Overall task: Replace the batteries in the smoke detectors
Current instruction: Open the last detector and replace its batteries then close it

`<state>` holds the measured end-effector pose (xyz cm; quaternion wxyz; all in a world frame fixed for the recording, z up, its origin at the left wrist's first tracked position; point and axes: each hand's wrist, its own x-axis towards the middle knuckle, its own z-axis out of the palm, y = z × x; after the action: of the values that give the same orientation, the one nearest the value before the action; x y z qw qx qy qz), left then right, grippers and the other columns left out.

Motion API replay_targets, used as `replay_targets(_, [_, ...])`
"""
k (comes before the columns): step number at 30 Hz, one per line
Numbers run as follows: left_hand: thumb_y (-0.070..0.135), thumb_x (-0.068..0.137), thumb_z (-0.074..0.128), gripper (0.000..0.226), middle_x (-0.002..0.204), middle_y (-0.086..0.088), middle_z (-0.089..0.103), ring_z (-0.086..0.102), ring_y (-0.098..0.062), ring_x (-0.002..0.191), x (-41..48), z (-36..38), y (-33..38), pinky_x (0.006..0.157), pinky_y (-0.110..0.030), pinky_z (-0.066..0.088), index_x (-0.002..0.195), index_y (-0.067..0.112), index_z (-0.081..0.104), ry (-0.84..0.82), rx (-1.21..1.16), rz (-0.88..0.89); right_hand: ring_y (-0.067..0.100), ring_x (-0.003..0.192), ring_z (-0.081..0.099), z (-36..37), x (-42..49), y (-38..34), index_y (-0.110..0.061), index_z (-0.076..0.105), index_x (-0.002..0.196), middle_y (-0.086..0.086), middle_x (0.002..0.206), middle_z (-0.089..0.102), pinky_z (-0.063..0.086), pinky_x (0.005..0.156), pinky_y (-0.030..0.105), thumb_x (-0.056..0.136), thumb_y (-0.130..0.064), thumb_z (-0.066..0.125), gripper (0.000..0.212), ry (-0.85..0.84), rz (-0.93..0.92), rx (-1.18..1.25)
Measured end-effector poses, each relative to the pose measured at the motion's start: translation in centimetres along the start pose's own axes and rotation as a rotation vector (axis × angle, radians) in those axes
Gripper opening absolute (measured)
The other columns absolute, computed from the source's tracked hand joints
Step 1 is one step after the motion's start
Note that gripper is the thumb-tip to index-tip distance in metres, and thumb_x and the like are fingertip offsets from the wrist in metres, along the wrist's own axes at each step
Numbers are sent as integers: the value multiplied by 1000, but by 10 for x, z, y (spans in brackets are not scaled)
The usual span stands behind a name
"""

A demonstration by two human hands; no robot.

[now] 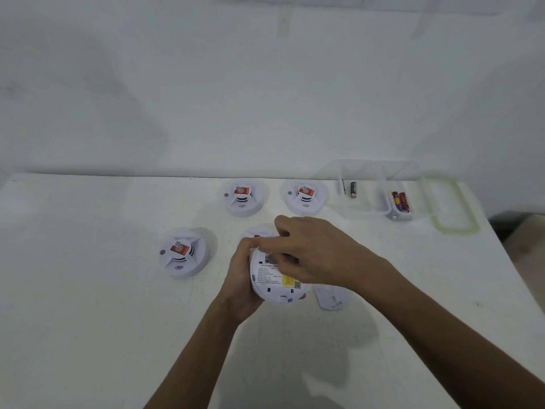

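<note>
Right-hand fingers (280,246) are curled down, tips bunched at the upper edge of a white round plastic smoke detector (272,286). Whether they pinch anything there I cannot tell, as the tips are hidden against the casing. The right hand (312,255) covers the upper right of the unit's back. Left-hand fingers (249,243) wrap round the left rim and over the top, and the left hand (240,283) grips the detector, holding it tilted with its back toward the camera, in front of the person at mid-desk. That back shows a printed label of small text, a yellow sticker (287,279) and little dark slots near the lower rim.

Just right of it, flat on the white desk (88,290), lies a small white plastic cover plate (328,298). Right behind the hands a second white detector (259,231) peeks out, mostly hidden. Off to the left stands a third detector (182,252), red label on its hub. Near the far edge sit two more, the fourth detector (246,197) and the fifth detector (305,196), side by side, both red-labelled.

Far right is a clear plastic box (380,172). Inside it, a black cylindrical battery (354,189) lies toward the left and red-and-yellow batteries (401,202) are bunched at the right end. A clear lid with a pale green rim (455,230) lies beside the box.
</note>
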<state>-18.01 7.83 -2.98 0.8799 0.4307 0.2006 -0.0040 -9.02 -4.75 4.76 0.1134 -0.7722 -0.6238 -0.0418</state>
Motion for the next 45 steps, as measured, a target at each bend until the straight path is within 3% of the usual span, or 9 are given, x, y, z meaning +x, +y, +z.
replay_targets(12, [52,83,32,52,95,-9,72,70,-26,85,1,4,-7,79,-38,56,93,26,75,-36,29,-42,15,59,37,1,-3,3,-25,60,110,1,77,42,32,47,29,85,-20,52,27,-68,-16,62])
replay_targets(17, [52,91,39,45,105,-15,68,64,-36,95,7,2,-5,91,-57,47,99,24,73,-54,-44,-44,15,63,37,2,-8,1,-24,40,95,4,81,49,36,50,27,83,-13,57,23,54,35,185])
replay_targets(19, [52,87,48,42,107,-17,68,65,-37,95,10,0,-5,87,-59,48,102,20,71,-84,-75,-25,16,67,41,-3,-10,2,-17,45,90,3,81,50,38,55,27,83,-11,59,16,107,111,279])
replay_targets(25, [40,94,25,51,121,-23,59,58,-43,105,5,10,1,87,-66,43,106,14,68,-183,-233,-228,2,63,44,-33,-19,35,-18,51,84,-10,73,50,40,60,15,81,-5,60,16,57,522,649])
replay_targets(30, [39,91,30,48,124,-27,55,54,-43,110,7,12,1,86,-62,45,108,12,66,-203,-232,-219,16,64,45,-41,-35,99,-14,57,86,0,74,54,38,58,27,83,-4,62,12,-75,829,708])
replay_targets(33, [40,89,33,49,123,-25,56,53,-43,112,8,17,5,88,-60,45,109,11,66,-235,-222,-212,14,56,50,-44,-46,135,-6,57,85,11,71,56,41,51,18,84,4,59,10,-34,952,760])
replay_targets(36, [41,88,33,51,124,-26,55,49,-44,117,11,17,6,90,-59,44,114,9,62,-240,-218,-224,18,52,48,-40,-61,179,-4,57,81,15,67,55,39,44,17,83,6,58,10,10,1097,701])
replay_targets(41, [42,86,36,53,128,-26,51,47,-44,120,15,16,6,90,-58,43,118,8,60,-239,-231,-233,30,73,60,-19,-81,232,-9,57,74,13,75,57,55,79,44,82,2,60,13,75,1290,519])
replay_targets(45, [42,86,35,55,127,-27,52,49,-44,117,18,14,5,89,-58,44,119,6,59,-243,-231,-229,31,79,61,-4,-89,244,-1,62,87,13,79,60,56,81,42,80,2,55,10,73,1343,379])
